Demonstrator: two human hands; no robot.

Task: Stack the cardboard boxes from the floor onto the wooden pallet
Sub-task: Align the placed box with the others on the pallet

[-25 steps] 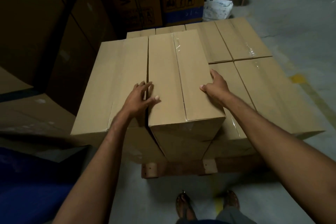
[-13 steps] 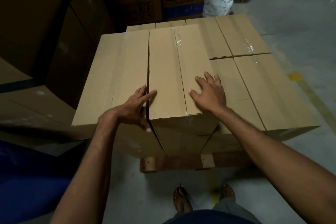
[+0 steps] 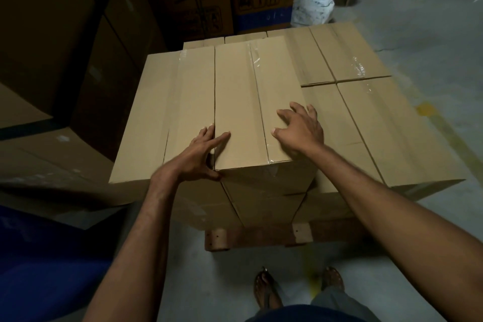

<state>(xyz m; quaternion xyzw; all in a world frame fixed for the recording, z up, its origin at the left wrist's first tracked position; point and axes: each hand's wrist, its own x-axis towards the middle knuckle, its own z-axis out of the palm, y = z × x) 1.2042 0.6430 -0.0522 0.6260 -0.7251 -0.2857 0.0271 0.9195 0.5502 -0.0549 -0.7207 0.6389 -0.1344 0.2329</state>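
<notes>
The top box [image 3: 243,102] sits on the stack on the wooden pallet [image 3: 261,236], at the pallet's near edge, tight against a neighbouring box [image 3: 167,117]. The right grip [image 3: 300,131] lies flat on its lid, fingers spread, steadying it. The left grip [image 3: 201,157], fingers straight, straddles the near-left corner, probably to square it up.

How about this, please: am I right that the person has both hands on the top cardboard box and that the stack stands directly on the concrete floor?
Not quite: the head view shows the stack standing on a wooden pallet, not directly on the concrete floor. The left hand and right hand are indeed both on the top cardboard box.
</notes>
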